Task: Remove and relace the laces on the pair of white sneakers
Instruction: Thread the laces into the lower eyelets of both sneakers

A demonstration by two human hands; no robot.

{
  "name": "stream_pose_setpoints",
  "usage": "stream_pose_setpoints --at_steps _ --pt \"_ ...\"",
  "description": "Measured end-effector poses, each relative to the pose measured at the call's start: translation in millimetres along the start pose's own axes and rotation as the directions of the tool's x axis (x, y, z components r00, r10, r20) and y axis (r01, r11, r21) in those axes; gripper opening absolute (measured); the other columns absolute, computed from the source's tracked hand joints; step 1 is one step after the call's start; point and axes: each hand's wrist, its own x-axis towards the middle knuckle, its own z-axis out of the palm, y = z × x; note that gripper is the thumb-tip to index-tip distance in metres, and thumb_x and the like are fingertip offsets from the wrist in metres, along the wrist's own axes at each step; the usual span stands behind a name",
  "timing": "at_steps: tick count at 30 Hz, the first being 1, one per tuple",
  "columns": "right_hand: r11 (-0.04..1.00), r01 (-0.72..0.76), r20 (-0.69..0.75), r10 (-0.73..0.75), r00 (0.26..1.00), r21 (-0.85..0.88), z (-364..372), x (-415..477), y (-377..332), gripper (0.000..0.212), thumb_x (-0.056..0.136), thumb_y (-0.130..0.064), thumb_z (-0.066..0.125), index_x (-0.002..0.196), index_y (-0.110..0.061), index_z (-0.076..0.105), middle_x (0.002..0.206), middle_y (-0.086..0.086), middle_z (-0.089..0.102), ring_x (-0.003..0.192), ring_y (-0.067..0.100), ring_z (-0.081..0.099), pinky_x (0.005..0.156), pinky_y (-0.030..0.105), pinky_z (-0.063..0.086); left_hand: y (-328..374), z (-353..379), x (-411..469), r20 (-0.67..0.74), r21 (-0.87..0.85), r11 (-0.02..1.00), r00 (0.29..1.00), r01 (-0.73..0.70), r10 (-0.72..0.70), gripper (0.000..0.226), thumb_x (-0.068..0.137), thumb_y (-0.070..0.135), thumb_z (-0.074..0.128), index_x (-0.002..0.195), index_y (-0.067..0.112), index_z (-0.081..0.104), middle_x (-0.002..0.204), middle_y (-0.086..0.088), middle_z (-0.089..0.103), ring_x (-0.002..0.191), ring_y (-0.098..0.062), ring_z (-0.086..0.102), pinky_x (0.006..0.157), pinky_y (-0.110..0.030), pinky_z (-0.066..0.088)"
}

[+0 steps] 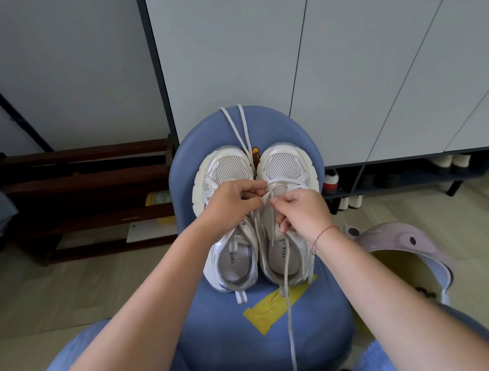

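lacing in progress on the right-side sneaker [286,162]: white lace [279,184] runs as one bar across its front eyelets, both ends coming back toward the hands. left hand [233,202] pinches one end between thumb and fingertips, right hand [300,211] pinches the other strand. the hands sit close together, nearly touching, just above the tongue. the long tail of that lace [289,313] drops over the heel, crosses the yellow tape [271,306] and runs off the near edge of the seat. left-side sneaker [228,169] lies touching its mate, toes pointing away. it looks unlaced, but the left hand covers most of its eyelets so can't confirm. a second loose lace [236,125] lies from between the two toes out over the far edge of the seat. both shoes sit side by side on a blue chair [252,348]. red string bracelet [323,235] on the right wrist. behind: white cabinet doors [337,60], shoes [330,182] in the gap beneath. dark wooden rack [89,186] on the floor to the left, pink helmet-like shell [403,243] to the right.
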Motion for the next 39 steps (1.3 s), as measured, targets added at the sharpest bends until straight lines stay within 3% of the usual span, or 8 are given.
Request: stream_pose_setpoints --at_steps 11,18,24,27,29,34,37,39 --pt "0.997 -0.07 0.097 0.067 0.993 0.027 3.3 9.7 -0.6 0.02 0.09 -0.012 0.06 0.075 0.0 0.065 0.052 0.003 0.053 0.032 0.005 0.039 0.038 0.014 0.035 -1.3 1.9 -0.7 -0.017 0.024 1.0 1.0 -0.015 0.015 0.035 0.091 -0.001 0.063 0.124 0.011 0.066 0.098 0.006 0.066 0.085 0.0 0.061 0.083 -0.01 0.05" --pt "0.973 0.059 0.339 0.02 0.941 -0.222 -14.9 -6.9 -8.9 0.019 0.085 -0.007 0.063 0.066 -0.006 0.061 0.047 -0.003 0.052 0.034 0.005 0.039 0.039 0.012 0.034 -1.5 3.0 -1.7 -0.032 0.001 1.0 0.999 -0.01 0.011 0.036 0.091 -0.004 0.061 0.123 0.01 0.067 0.097 0.006 0.066 0.083 0.0 0.06 0.081 -0.01 0.051" --pt "0.964 -0.003 0.726 0.202 0.657 -0.266 -27.5 -49.4 -8.9 0.017 0.087 -0.009 0.065 0.07 -0.01 0.063 0.049 -0.002 0.055 0.035 0.004 0.04 0.041 0.011 0.033 -1.2 3.2 -1.1 -0.038 -0.015 1.0 0.999 -0.009 0.008 0.036 0.091 -0.006 0.059 0.122 0.01 0.068 0.099 0.003 0.067 0.086 -0.005 0.06 0.085 -0.015 0.051" --pt "0.929 0.033 0.819 0.308 0.483 -0.369 -25.9 -66.4 -4.1 0.009 0.086 -0.011 0.066 0.078 -0.009 0.066 0.052 -0.003 0.056 0.038 0.004 0.042 0.044 0.011 0.036 -0.9 3.1 -1.3 -0.033 -0.022 1.0 0.999 -0.004 0.003 0.036 0.091 -0.005 0.059 0.123 0.01 0.067 0.099 0.004 0.066 0.087 -0.004 0.06 0.081 -0.011 0.051" --pt "0.905 0.041 0.819 0.364 0.444 -0.424 -23.2 -70.9 1.5 0.006 0.086 -0.012 0.066 0.081 -0.009 0.066 0.053 -0.003 0.058 0.038 0.004 0.045 0.045 0.011 0.037 -0.1 3.0 -1.8 -0.029 -0.026 1.0 1.0 0.0 -0.001 0.035 0.092 -0.005 0.059 0.123 0.01 0.067 0.099 0.004 0.066 0.084 -0.003 0.06 0.078 -0.01 0.051" --pt "0.89 -0.023 0.616 0.333 0.714 -0.455 -25.4 -61.0 7.3 0.018 0.091 -0.011 0.058 0.094 0.005 0.066 0.053 -0.001 0.062 0.04 0.006 0.057 0.04 0.013 0.036 0.1 3.0 -1.3 -0.03 -0.023 1.0 1.0 -0.007 0.006 0.036 0.091 -0.006 0.06 0.123 0.008 0.066 0.098 0.003 0.066 0.083 -0.003 0.059 0.079 -0.01 0.05" --pt "0.982 -0.037 0.405 0.112 0.908 -0.188 -25.6 -55.3 -4.7 0.011 0.092 -0.006 0.056 0.091 0.0 0.065 0.057 0.006 0.064 0.04 0.012 0.057 0.038 0.017 0.038 0.0 3.3 -0.5 -0.027 -0.021 1.0 1.0 -0.01 0.009 0.036 0.09 -0.006 0.061 0.123 0.008 0.066 0.097 0.004 0.065 0.081 -0.002 0.059 0.079 -0.011 0.05" --pt "1.0 -0.011 0.211 0.011 0.977 -0.001 -22.9 -48.2 -11.4 0.009 0.092 -0.004 0.055 0.097 -0.006 0.062 0.057 0.008 0.063 0.04 0.015 0.056 0.038 0.019 0.039 0.1 3.1 -0.3 -0.026 -0.017 1.0 1.0 -0.012 0.011 0.036 0.09 -0.006 0.061 0.123 0.008 0.066 0.097 0.005 0.065 0.082 -0.001 0.059 0.078 -0.009 0.05"
